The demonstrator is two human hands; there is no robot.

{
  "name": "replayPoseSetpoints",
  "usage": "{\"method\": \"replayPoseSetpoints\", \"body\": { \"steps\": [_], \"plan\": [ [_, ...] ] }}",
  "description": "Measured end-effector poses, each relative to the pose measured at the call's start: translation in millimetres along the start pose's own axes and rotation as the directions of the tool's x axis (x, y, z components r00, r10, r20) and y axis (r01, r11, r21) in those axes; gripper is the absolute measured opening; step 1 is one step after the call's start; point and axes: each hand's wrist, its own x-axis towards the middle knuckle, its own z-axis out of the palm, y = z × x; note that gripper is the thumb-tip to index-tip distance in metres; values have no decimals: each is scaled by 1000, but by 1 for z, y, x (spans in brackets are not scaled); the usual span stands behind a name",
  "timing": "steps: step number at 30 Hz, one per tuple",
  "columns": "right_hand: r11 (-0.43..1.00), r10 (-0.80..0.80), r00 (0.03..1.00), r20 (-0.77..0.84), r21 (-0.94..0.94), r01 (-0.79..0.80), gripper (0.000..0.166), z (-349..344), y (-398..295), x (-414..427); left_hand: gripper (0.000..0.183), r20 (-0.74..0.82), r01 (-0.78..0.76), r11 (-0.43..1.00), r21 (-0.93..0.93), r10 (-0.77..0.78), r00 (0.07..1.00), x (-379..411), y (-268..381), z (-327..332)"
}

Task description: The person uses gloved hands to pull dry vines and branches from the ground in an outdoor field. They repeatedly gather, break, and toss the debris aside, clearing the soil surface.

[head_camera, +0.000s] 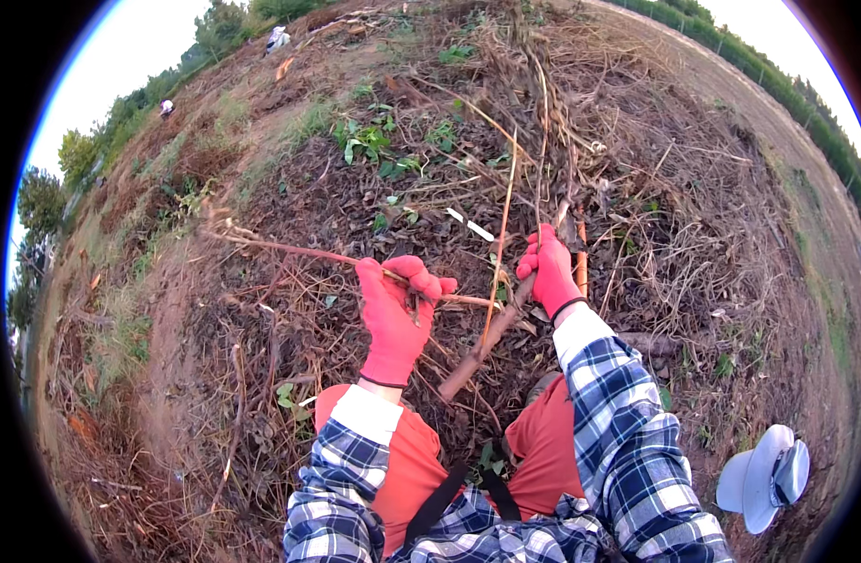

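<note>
My left hand (397,324), in a pinkish-red glove, pinches a thin reddish stem (297,249) between thumb and fingers. The stem runs left to a frayed tip and right to a thick brown branch (481,352). In the same kind of glove, my right hand (551,273) grips the upper part of that branch. Dry brown vine stalks (550,105) extend away beyond this hand. A thin orange-brown shoot (504,232) stands up from the branch between my hands. The branch's blunt lower end hangs over the litter between my knees.
An orange stick (582,260) is just right of my right hand. Two white strips (470,224) lie on the leaf litter ahead. Green leafy plants (364,138) grow farther off. A grey brimmed hat (754,478) is at lower right. Two people (278,39) are in the distance.
</note>
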Motion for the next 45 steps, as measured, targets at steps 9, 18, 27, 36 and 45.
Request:
{"method": "replayPoseSetpoints", "body": {
  "steps": [9, 18, 27, 36, 45],
  "plan": [
    [-127, -117, 993, -17, -991, -32, 48, -73, -6, -9, 34, -61, 184, 740, 647, -191, 980, 23, -78, -82],
    [464, 113, 983, 148, -882, 79, 22, -52, -9, -143, 31, -76, 243, 686, 685, -264, 961, -2, -159, -158],
    [250, -46, 932, 360, -899, 359, 32, 25, -84, -162, 55, -193, 267, 904, 335, -211, 958, -3, -143, -92],
    [246, -223, 916, 333, -890, 384, 51, 26, 71, -65, 22, 168, -161, 283, 946, 1, 986, -22, -199, -128],
    [850, -45, 999, -16, -527, 30, 19, 0, 55, -87, 51, 210, -118, 265, 957, -355, 911, -45, -165, -102]
  ]
}}
